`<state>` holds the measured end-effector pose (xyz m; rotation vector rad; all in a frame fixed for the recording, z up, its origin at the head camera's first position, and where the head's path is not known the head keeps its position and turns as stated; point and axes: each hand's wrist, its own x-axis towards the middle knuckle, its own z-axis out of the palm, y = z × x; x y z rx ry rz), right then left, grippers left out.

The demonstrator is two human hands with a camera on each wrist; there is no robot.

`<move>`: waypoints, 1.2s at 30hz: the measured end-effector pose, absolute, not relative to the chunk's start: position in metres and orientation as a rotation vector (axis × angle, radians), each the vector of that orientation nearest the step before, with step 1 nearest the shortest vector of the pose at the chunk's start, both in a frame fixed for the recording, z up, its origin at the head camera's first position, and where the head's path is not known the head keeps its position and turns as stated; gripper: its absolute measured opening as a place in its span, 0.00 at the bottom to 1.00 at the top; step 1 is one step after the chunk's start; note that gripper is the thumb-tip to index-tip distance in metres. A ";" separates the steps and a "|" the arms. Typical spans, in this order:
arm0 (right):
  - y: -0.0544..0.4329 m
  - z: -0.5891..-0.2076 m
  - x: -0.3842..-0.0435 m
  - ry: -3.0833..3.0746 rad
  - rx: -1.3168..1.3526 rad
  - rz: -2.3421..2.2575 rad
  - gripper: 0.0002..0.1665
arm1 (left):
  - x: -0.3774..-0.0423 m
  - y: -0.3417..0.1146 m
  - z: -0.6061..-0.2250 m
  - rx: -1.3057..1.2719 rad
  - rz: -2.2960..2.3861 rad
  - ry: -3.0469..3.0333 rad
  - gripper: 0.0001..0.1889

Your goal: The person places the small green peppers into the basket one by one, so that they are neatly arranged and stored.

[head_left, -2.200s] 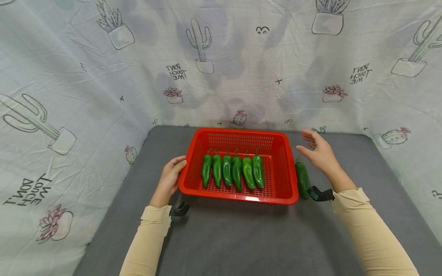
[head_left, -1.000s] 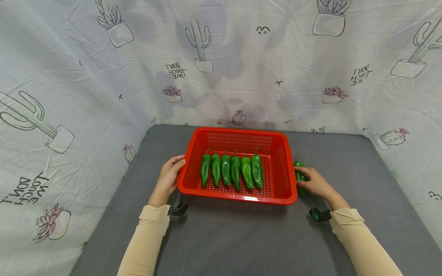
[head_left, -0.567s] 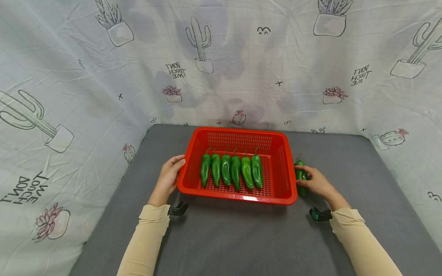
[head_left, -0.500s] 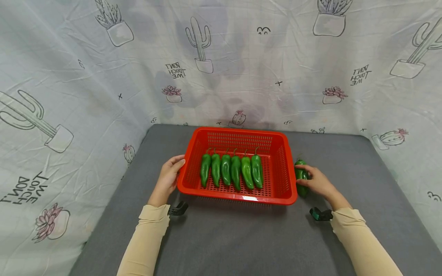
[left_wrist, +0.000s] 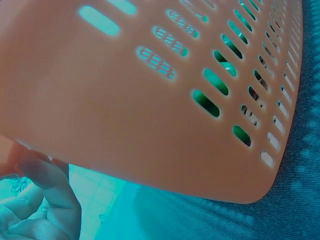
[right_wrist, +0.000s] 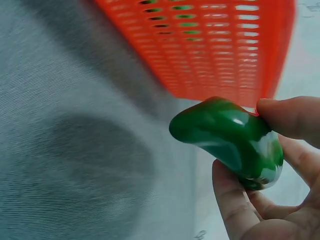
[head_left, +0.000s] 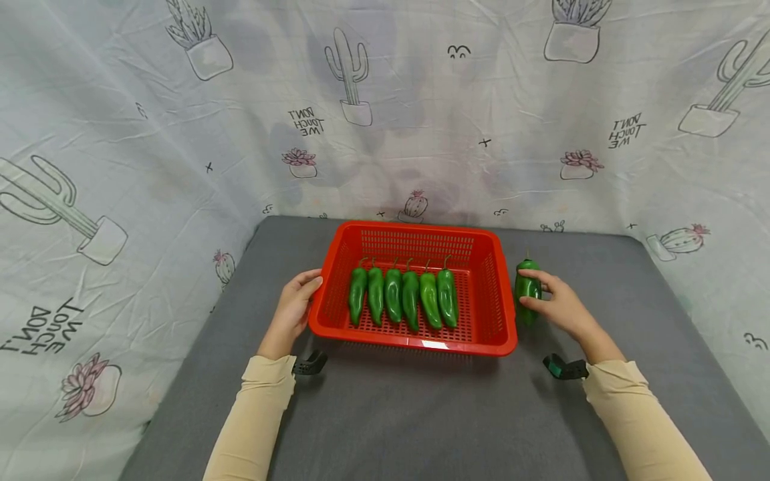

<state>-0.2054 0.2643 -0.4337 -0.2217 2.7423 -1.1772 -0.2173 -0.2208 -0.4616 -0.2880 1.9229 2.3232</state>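
Observation:
A red slotted plastic basket [head_left: 415,343] stands mid-table with several green peppers [head_left: 394,297] lying side by side in it, stems toward the back. My left hand [head_left: 295,304] pinches the basket's left rim; in the left wrist view the thumb and curled fingers [left_wrist: 55,195] meet at that rim. Beside the basket's right wall, my right hand [head_left: 556,302] grips one more green pepper [head_left: 528,287] between thumb and fingers. The right wrist view shows this pepper [right_wrist: 225,130] raised off the cloth, its shadow below it.
Grey cloth [head_left: 391,414] covers the table. A white curtain [head_left: 421,100] printed with cacti hangs behind and at both sides. Inside the basket, a strip of bare floor [head_left: 474,300] lies between the rightmost pepper and the right wall.
My right hand came down from behind the lone pepper, took hold of it, and has now lifted it and moved slightly away from me. The left hand stays on the rim.

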 end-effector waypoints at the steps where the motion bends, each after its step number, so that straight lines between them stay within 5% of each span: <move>1: 0.264 -0.431 -0.206 2.749 -0.229 -1.179 0.35 | -0.217 -0.221 -0.462 -0.287 2.320 1.926 0.19; 36: 0.213 -0.379 -0.218 2.540 -0.289 -1.454 0.36 | -0.219 -0.220 -0.460 -0.273 2.318 1.928 0.20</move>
